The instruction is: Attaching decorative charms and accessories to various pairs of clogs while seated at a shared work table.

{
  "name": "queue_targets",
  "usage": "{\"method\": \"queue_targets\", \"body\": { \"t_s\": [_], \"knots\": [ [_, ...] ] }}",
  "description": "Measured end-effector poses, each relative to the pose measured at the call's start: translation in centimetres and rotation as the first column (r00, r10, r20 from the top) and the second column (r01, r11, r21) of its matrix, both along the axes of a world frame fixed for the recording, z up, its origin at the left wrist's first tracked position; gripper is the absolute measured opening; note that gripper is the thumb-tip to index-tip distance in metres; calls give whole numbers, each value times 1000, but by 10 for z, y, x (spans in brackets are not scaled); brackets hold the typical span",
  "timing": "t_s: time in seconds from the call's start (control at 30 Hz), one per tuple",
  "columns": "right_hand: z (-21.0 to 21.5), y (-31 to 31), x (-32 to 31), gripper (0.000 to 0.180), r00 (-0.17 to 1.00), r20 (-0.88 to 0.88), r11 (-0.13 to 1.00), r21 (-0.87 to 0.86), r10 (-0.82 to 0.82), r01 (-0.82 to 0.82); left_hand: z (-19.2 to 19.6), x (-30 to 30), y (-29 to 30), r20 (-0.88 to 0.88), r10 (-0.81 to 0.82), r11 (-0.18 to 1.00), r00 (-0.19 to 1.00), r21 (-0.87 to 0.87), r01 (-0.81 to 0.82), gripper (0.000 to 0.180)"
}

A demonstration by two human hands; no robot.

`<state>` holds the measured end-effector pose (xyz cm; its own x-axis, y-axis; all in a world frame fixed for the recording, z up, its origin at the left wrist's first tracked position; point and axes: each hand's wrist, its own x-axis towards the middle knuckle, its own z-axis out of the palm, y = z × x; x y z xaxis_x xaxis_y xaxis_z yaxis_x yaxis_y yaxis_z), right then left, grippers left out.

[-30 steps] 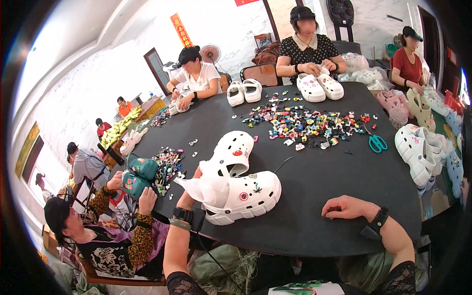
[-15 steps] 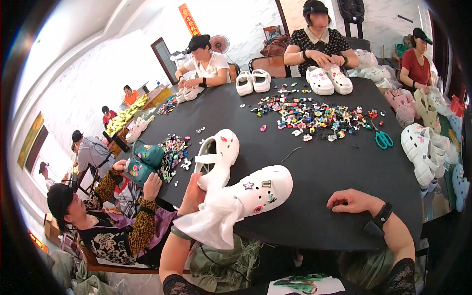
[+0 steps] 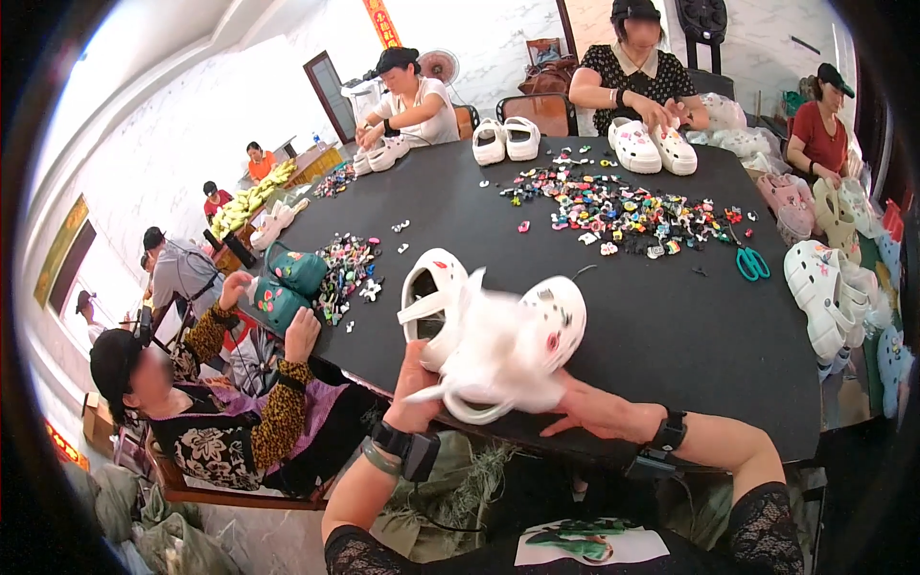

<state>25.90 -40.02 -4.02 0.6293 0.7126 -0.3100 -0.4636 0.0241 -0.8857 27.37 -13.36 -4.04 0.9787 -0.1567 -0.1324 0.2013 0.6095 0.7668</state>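
White clogs [image 3: 569, 305] sit at the worktop's [image 3: 680, 355] near edge, seemingly decorated, with charms [image 3: 553, 341] on both toes but blurred white wrapping [image 3: 487, 335] loose across them, my left hand [image 3: 414, 388] gripping one, my right hand [image 3: 606, 410] spread beside the other, any remaining additions unclear.

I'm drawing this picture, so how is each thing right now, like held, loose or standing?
White holed clogs: held, decorated
Bare left hand: closed on the clogs
Bare right hand: fingers spread, by the right clog
Thin white wrapping: crumpled, blurred, partly covering the clogs
Small multicoloured charms: loose, heaped
Teal-handled scissors: lying flat, blades unclear
Dark green clogs: held by a co-worker
White strapped clogs at far edge: standing
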Motion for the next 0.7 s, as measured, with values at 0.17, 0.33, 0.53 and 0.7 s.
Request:
{"method": "queue_targets", "body": {
  "t_s": [0.17,0.33,0.53,0.7],
  "knots": [
    [22,-28,4,83,875,280,911,242,-395,334,-16,-32,-46,-277,-229,969,933,-151,193,51],
    [44,-105,4,67,806,314,864,238,-501,444,-10,-50,-131,-247,-370,928,896,-144,343,44],
    [-3,-192,-3,46,566,437,669,123,-700,733,-1,-63,-186,-403,-540,773,738,108,625,49],
    [-25,-214,-29,37,275,878,595,14,-392,803,13,-49,-146,-362,-811,412,460,206,888,40]
  ]
}}
